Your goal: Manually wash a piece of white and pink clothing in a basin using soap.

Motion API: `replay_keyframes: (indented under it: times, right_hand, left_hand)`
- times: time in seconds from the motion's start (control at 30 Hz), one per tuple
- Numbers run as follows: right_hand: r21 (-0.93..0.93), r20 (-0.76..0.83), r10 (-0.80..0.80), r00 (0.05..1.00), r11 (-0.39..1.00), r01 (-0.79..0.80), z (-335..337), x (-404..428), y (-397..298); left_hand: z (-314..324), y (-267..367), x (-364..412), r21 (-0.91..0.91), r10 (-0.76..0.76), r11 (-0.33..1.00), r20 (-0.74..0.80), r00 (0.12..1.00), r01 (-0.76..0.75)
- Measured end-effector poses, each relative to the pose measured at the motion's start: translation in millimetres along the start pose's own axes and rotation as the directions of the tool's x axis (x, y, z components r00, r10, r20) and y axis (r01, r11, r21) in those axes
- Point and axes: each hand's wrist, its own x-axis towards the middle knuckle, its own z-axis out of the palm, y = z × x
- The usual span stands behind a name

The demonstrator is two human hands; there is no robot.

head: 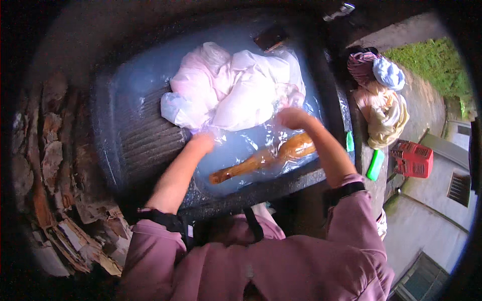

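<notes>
A bulky wet white cloth (244, 86), pinkish in places, lies bunched in the bluish water of a dark stone wash sink (256, 197). My left hand (203, 142) grips its near edge at the left, the fingers blurred and partly hidden. At the cloth's near right corner, my right hand (292, 117) is closed on a wet fold. Below the cloth, a wooden laundry bat (260, 160) lies in the water, its thick end partly behind my right forearm. Ridges of a built-in washboard (147, 139) slope down on the left.
Right of the sink, a ledge holds bundled clothes (386, 109), a green block (375, 164) and a smaller green piece (350, 141). Beyond stands a red plastic basket (412, 158). Split firewood (52, 150) is stacked at left. A dark rectangular object (270, 37) sits at the sink's far side.
</notes>
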Motion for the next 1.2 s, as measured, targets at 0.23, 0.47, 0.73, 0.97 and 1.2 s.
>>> replay_keyframes:
  times: [0.23,0.47,0.73,0.97,1.2]
  right_hand:
    - [0.650,-0.469,0.335,0.817,0.757,0.063,-131,-102,-32]
    - [0.666,-0.719,0.312,0.621,0.565,0.487,-243,-149,-121]
    - [0.066,-0.941,0.000,0.340,0.981,0.181,-352,-206,-211]
    - [0.104,-0.970,0.026,0.243,0.944,0.314,-384,-184,-203]
    - [0.256,-0.961,0.176,0.214,0.859,0.443,-400,-127,-158]
  left_hand:
    - [-17,-9,-64,-0.107,0.140,0.978,-0.312,0.940,-0.181]
    - [-74,-9,-110,-0.419,-0.026,0.824,-0.701,0.713,-0.382]
    - [-113,-13,-91,-0.507,-0.093,0.784,-0.667,0.739,-0.359]
    - [-187,-8,-101,-0.600,-0.243,0.206,-0.796,0.554,-0.773]
    - [-154,-3,-86,-0.687,-0.235,-0.366,-0.585,0.776,-0.628]
